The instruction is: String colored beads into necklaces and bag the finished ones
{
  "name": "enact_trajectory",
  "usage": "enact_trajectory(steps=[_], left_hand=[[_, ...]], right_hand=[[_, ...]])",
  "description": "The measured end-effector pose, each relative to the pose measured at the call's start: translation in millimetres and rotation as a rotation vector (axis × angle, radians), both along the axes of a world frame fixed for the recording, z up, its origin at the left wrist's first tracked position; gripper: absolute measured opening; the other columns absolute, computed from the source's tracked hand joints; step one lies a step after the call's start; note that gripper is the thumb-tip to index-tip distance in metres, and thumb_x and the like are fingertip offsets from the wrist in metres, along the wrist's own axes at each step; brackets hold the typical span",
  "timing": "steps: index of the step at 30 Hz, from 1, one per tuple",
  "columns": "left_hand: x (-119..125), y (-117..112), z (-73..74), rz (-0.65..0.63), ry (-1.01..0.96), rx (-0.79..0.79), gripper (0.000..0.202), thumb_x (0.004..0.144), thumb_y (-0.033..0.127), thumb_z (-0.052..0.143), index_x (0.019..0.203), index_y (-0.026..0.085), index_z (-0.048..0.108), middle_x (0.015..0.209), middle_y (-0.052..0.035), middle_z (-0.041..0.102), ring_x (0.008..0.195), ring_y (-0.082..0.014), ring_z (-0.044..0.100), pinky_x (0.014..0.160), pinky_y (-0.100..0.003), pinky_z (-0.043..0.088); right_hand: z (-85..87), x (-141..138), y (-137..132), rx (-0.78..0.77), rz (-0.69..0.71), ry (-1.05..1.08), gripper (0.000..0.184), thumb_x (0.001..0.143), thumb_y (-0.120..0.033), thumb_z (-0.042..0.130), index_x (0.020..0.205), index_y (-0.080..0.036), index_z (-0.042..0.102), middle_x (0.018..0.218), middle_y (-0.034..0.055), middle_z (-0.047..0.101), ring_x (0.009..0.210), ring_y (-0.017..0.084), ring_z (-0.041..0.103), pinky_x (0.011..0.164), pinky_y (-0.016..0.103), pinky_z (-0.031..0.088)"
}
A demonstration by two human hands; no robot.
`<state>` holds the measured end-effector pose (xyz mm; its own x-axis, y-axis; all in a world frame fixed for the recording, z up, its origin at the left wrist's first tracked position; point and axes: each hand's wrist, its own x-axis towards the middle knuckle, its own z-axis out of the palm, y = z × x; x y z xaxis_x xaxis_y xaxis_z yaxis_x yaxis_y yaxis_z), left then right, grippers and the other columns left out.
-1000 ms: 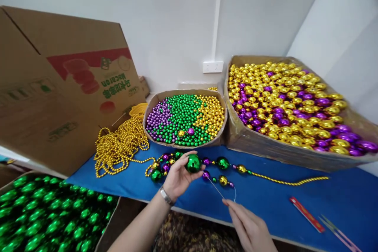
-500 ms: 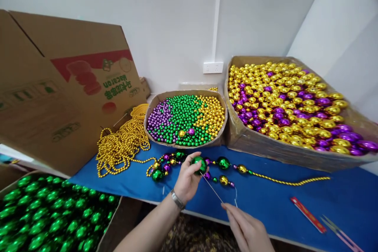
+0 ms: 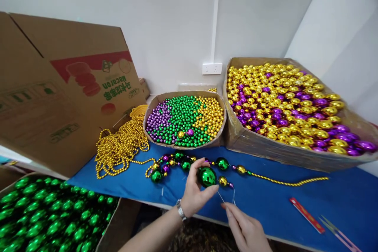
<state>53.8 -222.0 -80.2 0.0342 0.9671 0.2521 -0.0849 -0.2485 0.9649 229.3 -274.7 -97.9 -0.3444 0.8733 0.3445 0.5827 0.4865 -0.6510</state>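
Observation:
My left hand [image 3: 195, 191] pinches a large shiny green bead [image 3: 207, 176] between thumb and fingers, just above the blue table cover [image 3: 295, 204]. My right hand [image 3: 246, 228], fingers pressed together, holds a thin metal needle [image 3: 221, 197] whose tip points up at the green bead. A thin white thread [image 3: 234, 193] loops beside it. A partly strung strand of green, purple and gold beads [image 3: 224, 164] lies behind my hands and trails off right as a gold bead chain [image 3: 289, 182].
A cardboard tray of small purple, green and gold beads [image 3: 186, 120] sits behind. A large box of gold and purple balls [image 3: 295, 106] stands right, a box of green balls [image 3: 53, 216] lower left. A gold chain pile [image 3: 121, 147], a red strip [image 3: 307, 215] and a tipped carton [image 3: 53, 86] lie around.
My left hand has carried the green bead right and down, closer to my right hand. The visible needle between bead and right hand has grown shorter.

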Motion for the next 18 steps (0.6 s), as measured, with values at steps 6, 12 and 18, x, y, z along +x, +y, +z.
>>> enact_trajectory(steps=[6, 12, 18], left_hand=[[0.2, 0.9, 1.7, -0.054, -0.078, -0.028, 0.087, 0.063, 0.03, 0.078, 0.135, 0.026, 0.028, 0.115, -0.0092, 0.05, 0.1, -0.0217, 0.051, 0.081, -0.032, 0.047], [1.2, -3.9, -1.9, -0.148, -0.041, -0.032, 0.096, 0.063, 0.031, 0.079, 0.139, 0.028, 0.021, 0.12, -0.0106, 0.05, 0.105, -0.0238, 0.053, 0.082, -0.033, 0.049], [-24.2, 35.3, 16.3, 0.046, 0.286, 0.147, 0.044, 0.082, 0.031, 0.059, 0.123, 0.022, 0.048, 0.12, -0.0105, 0.055, 0.109, -0.0224, 0.054, 0.089, -0.036, 0.047]], right_hand=[[-12.6, 7.4, 2.8, 0.095, -0.001, -0.009, 0.031, 0.094, -0.028, 0.037, 0.106, -0.02, 0.064, 0.097, 0.0085, 0.072, 0.084, 0.017, 0.07, 0.071, 0.021, 0.056], [-16.1, 3.2, 7.5, 0.2, -0.027, -0.041, 0.032, 0.095, -0.027, 0.034, 0.106, -0.018, 0.063, 0.093, 0.009, 0.073, 0.079, 0.017, 0.071, 0.067, 0.021, 0.056], [-16.6, 11.0, 10.1, 0.246, -0.09, -0.029, 0.031, 0.096, -0.028, 0.033, 0.102, -0.016, 0.061, 0.09, 0.0116, 0.072, 0.075, 0.018, 0.071, 0.061, 0.02, 0.055]])
